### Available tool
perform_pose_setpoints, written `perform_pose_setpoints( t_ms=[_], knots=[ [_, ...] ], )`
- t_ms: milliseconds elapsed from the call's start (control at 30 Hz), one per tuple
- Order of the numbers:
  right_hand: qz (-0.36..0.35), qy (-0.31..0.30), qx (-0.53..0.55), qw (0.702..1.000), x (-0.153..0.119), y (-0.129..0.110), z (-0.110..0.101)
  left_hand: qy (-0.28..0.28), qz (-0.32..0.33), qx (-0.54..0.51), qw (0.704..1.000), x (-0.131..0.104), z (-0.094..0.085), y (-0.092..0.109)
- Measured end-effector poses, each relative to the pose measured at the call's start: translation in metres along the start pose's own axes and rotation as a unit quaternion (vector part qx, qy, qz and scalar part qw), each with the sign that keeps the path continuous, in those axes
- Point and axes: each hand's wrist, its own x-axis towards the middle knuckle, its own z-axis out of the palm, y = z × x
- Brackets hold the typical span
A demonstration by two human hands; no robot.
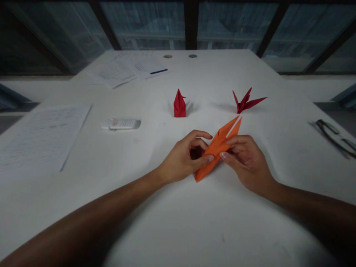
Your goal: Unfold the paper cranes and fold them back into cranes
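Observation:
Between my two hands is a folded piece of orange origami paper [216, 147], a long diamond with two narrow points at its upper right end. My left hand [185, 155] grips its left edge, thumb on the near face and the other fingers curled behind. On the right side, my right hand [247, 161] pinches the paper near its middle between thumb and fingers. The paper is tilted, its lower end close to the tabletop. Beyond it stand a red origami crane [179, 105] and, farther right, a second red origami crane [244, 102] with spread points.
The white table [155, 230] runs back to dark-framed windows. A white, capped tube-like object [121, 124] lies left of my hands. Printed sheets [41, 137] are at the left, more papers [119, 68] at the back left. Eyeglasses [335, 137] rest at the right edge.

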Motion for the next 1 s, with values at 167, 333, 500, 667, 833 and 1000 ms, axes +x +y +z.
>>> perform_pose_setpoints(
  t_ms=[167, 333, 500, 667, 833, 1000],
  knots=[
    [-0.020, -0.011, -0.033, 0.999, -0.002, 0.000, -0.002, 0.001, 0.011, 0.028, 1.000, 0.000, 0.000, 0.003],
    [-0.032, -0.018, -0.048, 0.998, -0.004, 0.003, -0.003, 0.007, 0.038, 0.064, 0.997, -0.003, 0.001, 0.007],
    [-0.031, -0.023, -0.049, 0.998, -0.004, 0.005, -0.004, 0.018, 0.075, 0.128, 0.989, -0.008, 0.002, 0.009],
    [-0.011, -0.041, -0.056, 0.998, -0.001, -0.002, -0.004, 0.038, 0.090, 0.053, 0.994, -0.007, 0.000, 0.006],
    [0.035, -0.048, -0.017, 0.998, 0.002, -0.007, -0.004, -0.007, 0.072, 0.081, 0.994, -0.005, -0.005, 0.005],
    [0.051, -0.073, 0.037, 0.995, 0.002, -0.009, -0.004, -0.019, 0.051, 0.061, 0.997, -0.004, -0.008, 0.004]
  ],
)
